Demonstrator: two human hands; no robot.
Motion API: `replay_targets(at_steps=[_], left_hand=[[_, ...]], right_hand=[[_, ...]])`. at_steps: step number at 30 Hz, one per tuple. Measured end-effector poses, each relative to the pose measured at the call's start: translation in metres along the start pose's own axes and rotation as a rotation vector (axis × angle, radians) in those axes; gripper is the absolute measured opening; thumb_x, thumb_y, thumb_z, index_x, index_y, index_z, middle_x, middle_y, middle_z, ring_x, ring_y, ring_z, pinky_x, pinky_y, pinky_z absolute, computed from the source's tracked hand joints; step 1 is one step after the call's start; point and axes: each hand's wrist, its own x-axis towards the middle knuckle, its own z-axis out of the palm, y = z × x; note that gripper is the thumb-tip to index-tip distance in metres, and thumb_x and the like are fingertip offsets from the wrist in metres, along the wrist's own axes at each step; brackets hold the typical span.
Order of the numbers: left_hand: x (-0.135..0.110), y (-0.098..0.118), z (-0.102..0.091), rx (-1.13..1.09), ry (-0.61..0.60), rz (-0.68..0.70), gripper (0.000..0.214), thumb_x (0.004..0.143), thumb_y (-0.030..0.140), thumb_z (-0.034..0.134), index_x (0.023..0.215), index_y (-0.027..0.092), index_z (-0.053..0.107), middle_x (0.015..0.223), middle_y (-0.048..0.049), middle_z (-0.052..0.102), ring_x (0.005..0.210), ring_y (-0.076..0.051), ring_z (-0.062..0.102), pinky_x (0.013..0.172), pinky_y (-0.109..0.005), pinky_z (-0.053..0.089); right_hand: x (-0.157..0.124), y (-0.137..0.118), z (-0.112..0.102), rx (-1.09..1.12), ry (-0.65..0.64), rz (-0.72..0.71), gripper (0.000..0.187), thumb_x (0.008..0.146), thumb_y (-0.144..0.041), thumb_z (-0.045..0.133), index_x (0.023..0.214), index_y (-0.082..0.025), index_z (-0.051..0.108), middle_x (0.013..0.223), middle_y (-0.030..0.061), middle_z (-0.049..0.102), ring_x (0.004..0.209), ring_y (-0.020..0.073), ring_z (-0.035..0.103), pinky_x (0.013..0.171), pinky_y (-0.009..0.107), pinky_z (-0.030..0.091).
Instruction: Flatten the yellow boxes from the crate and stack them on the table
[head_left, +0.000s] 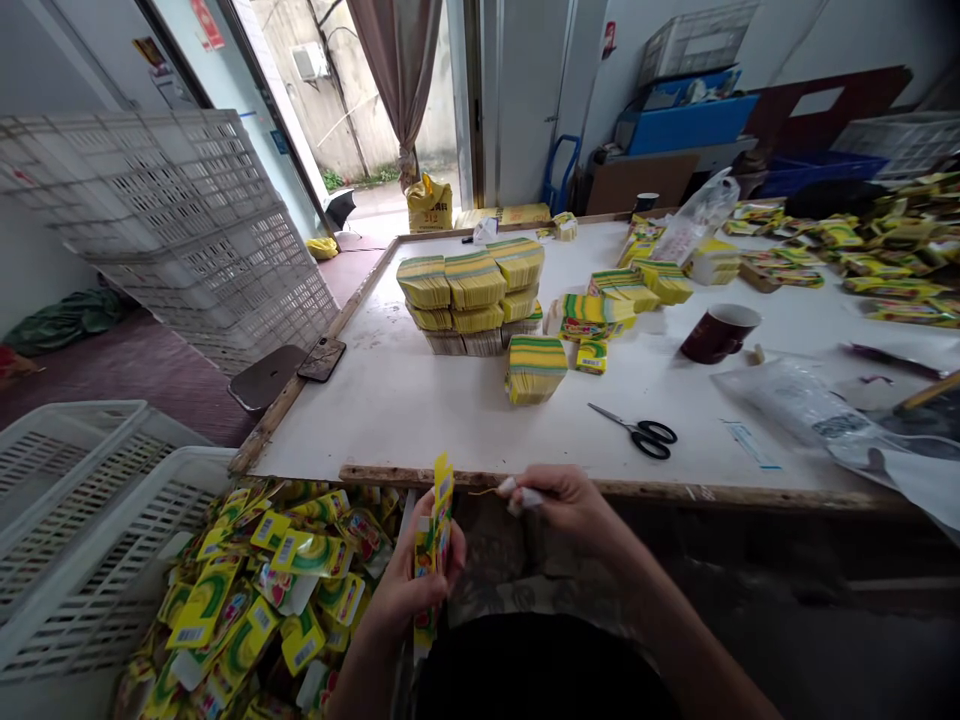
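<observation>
My left hand (409, 585) is closed round a thin stack of yellow and green flat cartons (439, 530), held upright on edge near my lap. My right hand (566, 500) is closed just below the table's front edge, pinching a small white thing (517, 493) with a thin band stretched toward the stack. On the white table (420, 400) stand bundled stacks of the same cartons (472, 295), and one smaller bundle (534, 368) sits nearer me.
A white crate (97, 560) at my left holds a loose heap of flat cartons (262, 600). Black scissors (637, 432) and a dark red cup (718, 332) lie on the table. Plastic bags (825, 415) are at right. A phone (321, 358) rests at the table's left edge.
</observation>
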Motion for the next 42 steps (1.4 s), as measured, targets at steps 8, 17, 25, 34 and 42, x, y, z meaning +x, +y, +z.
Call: replay_targets(at_steps=[8, 17, 25, 34, 42], left_hand=[[0.002, 0.003, -0.017, 0.363, 0.178, 0.137, 0.081, 0.061, 0.029, 0.081, 0.133, 0.03, 0.043, 0.095, -0.003, 0.063, 0.075, -0.016, 0.058, 0.068, -0.026, 0.048], [0.002, -0.015, 0.001, 0.972, 0.132, 0.241, 0.07, 0.067, 0.04, 0.074, 0.123, 0.019, 0.037, 0.106, -0.0096, 0.063, 0.093, -0.026, 0.063, 0.081, -0.039, 0.051], [0.002, -0.013, 0.002, 1.192, 0.087, 0.249, 0.055, 0.072, 0.03, 0.065, 0.117, 0.021, 0.035, 0.099, -0.0095, 0.066, 0.088, -0.027, 0.067, 0.073, -0.039, 0.052], [0.007, -0.022, -0.002, 1.011, -0.094, 0.224, 0.05, 0.071, 0.018, 0.057, 0.118, 0.017, 0.04, 0.117, -0.0152, 0.054, 0.108, -0.028, 0.058, 0.091, -0.043, 0.048], [-0.005, -0.003, -0.017, 1.078, 0.03, 0.07, 0.047, 0.071, 0.022, 0.063, 0.114, 0.023, 0.045, 0.103, -0.0048, 0.063, 0.095, -0.023, 0.062, 0.081, -0.034, 0.048]], right_hand=[[-0.043, -0.014, -0.068, -0.908, 0.196, 0.21, 0.038, 0.078, -0.037, 0.062, 0.111, -0.019, 0.069, 0.109, 0.0166, 0.07, 0.1, 0.0362, 0.065, 0.085, 0.048, 0.051], [-0.012, -0.007, 0.052, 0.224, -0.138, 0.061, 0.044, 0.094, -0.043, 0.042, 0.128, -0.018, 0.053, 0.127, 0.0103, 0.06, 0.117, 0.0259, 0.055, 0.101, 0.041, 0.042], [-0.003, 0.006, 0.072, 0.505, -0.13, 0.242, 0.043, 0.088, -0.043, 0.051, 0.12, -0.015, 0.063, 0.112, 0.0104, 0.068, 0.11, 0.0297, 0.061, 0.1, 0.048, 0.042], [-0.015, 0.018, 0.076, -0.141, -0.167, -0.206, 0.056, 0.086, -0.009, 0.044, 0.141, -0.02, 0.043, 0.153, 0.0111, 0.032, 0.14, 0.0236, 0.032, 0.112, 0.037, 0.031], [-0.003, 0.028, 0.057, -0.494, -0.265, -0.242, 0.056, 0.081, -0.001, 0.048, 0.133, -0.019, 0.05, 0.155, 0.0191, 0.022, 0.131, 0.0306, 0.045, 0.1, 0.039, 0.045]])
